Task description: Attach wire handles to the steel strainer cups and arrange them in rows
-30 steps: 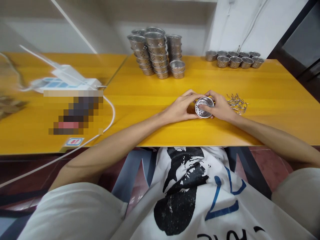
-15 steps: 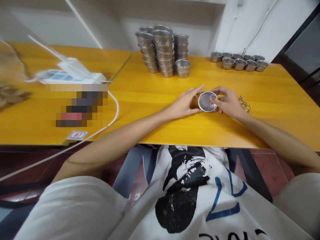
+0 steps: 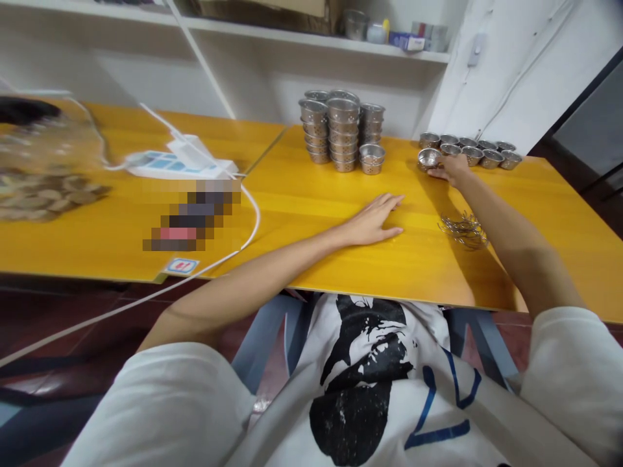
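My right hand (image 3: 454, 170) reaches to the back right of the table and grips a small perforated metal cup (image 3: 429, 159) at its right side. The cup is beside the front row of several similar metal cups (image 3: 490, 158). My left hand (image 3: 374, 222) rests on the yellow table (image 3: 311, 259) with its fingers spread and nothing in it. Between my forearms lies a tangle of thin bent metal wires (image 3: 464, 231).
Stacks of perforated cups (image 3: 343, 133) stand at the back middle. To the left are a white power strip (image 3: 180, 165) with a cable, a blurred-out patch and a pile of flat brownish pieces (image 3: 53, 194). Above runs a shelf (image 3: 311, 42) bearing a box and small items.
My right hand has carried the metal cup away from my left hand to the cup rows at the back right. My left hand stays on the table, fingers spread. The view has tilted up.
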Motion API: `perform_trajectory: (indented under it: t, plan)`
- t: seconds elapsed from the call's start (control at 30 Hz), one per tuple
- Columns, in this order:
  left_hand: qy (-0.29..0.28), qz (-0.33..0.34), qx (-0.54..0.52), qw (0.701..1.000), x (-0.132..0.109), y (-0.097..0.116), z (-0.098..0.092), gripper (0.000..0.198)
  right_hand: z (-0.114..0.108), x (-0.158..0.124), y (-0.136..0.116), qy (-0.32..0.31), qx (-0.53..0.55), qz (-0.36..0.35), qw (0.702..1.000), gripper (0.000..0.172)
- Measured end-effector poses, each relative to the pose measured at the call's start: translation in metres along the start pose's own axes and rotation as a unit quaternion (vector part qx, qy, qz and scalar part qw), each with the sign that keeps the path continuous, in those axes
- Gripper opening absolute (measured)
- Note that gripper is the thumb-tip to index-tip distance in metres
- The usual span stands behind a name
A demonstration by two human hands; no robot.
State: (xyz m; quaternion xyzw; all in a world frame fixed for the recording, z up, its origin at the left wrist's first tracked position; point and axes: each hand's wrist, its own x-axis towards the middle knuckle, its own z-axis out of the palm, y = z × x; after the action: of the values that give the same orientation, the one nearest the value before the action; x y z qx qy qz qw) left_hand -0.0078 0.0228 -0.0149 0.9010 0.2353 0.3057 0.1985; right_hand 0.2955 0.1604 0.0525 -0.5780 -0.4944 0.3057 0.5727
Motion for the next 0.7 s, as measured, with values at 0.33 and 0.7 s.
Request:
perform_trajectory:
  t: [0.33, 0.7]
  plan:
    - [-0.027, -0.032, 0.019, 0.999, 0.0, 0.013, -0.006, 0.081, 0.028, 0.001, 0.03, -0.023, -0.116, -0.025, 0.993, 0.017]
    - [-0.026, -0.023, 0.03, 0.999, 0.001, 0.014, -0.007, 0.078, 0.038, 0.018, 0.041, -0.066, -0.223, -0.087, 0.969, 0.034]
